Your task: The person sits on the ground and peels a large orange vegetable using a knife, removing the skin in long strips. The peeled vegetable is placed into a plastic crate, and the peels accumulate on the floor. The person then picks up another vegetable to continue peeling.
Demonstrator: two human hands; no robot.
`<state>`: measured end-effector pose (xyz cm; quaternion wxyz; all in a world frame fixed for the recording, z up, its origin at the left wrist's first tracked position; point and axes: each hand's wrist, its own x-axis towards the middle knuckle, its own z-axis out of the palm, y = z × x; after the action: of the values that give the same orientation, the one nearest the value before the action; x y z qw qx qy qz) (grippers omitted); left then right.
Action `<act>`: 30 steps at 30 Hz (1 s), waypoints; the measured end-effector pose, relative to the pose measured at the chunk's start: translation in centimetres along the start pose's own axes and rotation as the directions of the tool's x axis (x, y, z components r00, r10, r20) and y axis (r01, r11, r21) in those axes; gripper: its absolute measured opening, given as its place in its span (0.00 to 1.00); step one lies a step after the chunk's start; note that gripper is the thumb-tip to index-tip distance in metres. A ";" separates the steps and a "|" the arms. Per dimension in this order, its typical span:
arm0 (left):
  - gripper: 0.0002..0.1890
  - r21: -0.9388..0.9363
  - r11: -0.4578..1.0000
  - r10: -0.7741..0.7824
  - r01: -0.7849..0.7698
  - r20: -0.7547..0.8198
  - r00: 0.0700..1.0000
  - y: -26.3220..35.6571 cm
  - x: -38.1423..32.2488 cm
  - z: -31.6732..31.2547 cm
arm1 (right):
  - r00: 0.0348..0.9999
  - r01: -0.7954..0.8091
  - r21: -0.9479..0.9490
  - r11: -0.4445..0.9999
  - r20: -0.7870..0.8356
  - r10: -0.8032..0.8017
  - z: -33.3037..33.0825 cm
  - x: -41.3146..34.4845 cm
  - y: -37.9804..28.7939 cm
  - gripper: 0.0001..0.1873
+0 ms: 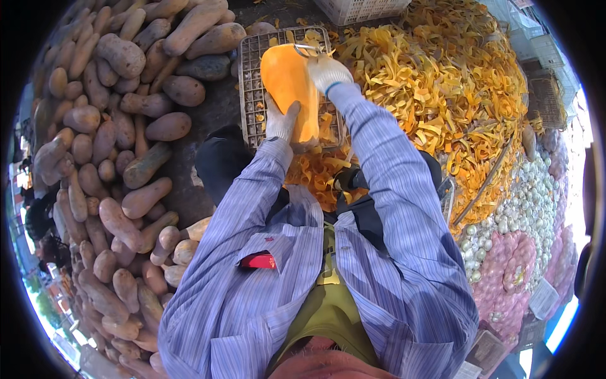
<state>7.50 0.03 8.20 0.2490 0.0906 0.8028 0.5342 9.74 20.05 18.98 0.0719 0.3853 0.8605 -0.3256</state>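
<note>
A squash (289,71) with bright orange, largely peeled flesh lies lengthwise over an upturned or shallow plastic lattice crate (245,85) in front of me. My left hand (281,118), in a knitted work glove, grips the squash low on its left side, thumb over the front. My gloved right hand (327,71) holds a peeler (307,49) with a curved metal head at the squash's upper right edge. Orange peel strips (326,128) lie on the crate beside the squash, and more are heaped below it between my legs.
Many unpeeled squashes (120,54) are piled along the left. A large heap of peelings (416,90) fills the right, with a long stick (485,180) on it. Net sacks of onions or similar bulbs (504,265) lie at lower right. A white plastic crate (355,12) stands beyond.
</note>
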 end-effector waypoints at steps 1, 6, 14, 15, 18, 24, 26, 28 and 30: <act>0.63 -0.030 0.999 -0.028 0.028 0.011 1.000 0.5 -0.6 -0.1 | 0.992 0.109 -0.152 0.982 0.075 -0.099 -0.5 2.1 -0.9 0.35; 0.61 0.029 0.999 0.028 -0.026 -0.063 0.998 -2.7 0.9 0.2 | 0.992 -0.037 -0.099 0.994 0.117 0.049 3.3 1.5 0.5 0.35; 0.47 -0.152 0.988 0.019 -0.026 -0.045 0.999 -1.6 -0.3 0.0 | 0.960 0.090 -0.332 0.939 0.281 0.008 17.0 -21.4 10.8 0.23; 0.47 -0.144 0.989 0.035 -0.044 -0.062 0.997 -1.9 0.0 0.0 | 0.968 0.025 -0.255 0.967 0.247 0.040 17.5 -21.5 11.2 0.24; 0.48 -0.093 0.995 0.036 -0.043 -0.075 0.997 -3.1 0.6 0.0 | 0.968 -0.230 0.024 0.973 0.112 0.226 13.4 -19.8 8.8 0.29; 0.52 -0.168 0.985 0.027 -0.034 -0.046 0.999 -3.4 1.7 0.8 | 0.981 -0.168 0.027 0.985 0.099 0.164 -0.4 -3.3 -0.7 0.36; 0.52 -0.204 0.977 0.059 -0.066 -0.038 0.998 -3.1 1.5 0.7 | 0.976 -0.083 -0.107 0.991 0.192 0.102 0.7 -1.7 -0.1 0.35; 0.54 -0.175 0.983 0.043 -0.050 -0.043 0.998 -3.9 1.7 0.5 | 0.981 -0.038 -0.136 0.990 0.184 0.063 3.2 -2.6 1.1 0.34; 0.55 -0.176 0.984 0.005 -0.003 0.009 1.000 -1.2 0.1 0.4 | 0.989 -0.094 -0.093 0.991 0.105 0.103 8.3 -3.9 6.1 0.33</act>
<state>7.78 -0.08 7.00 0.2587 0.0723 0.7511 0.6031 15.75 15.53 10.91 0.1516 0.4054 0.8486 -0.3043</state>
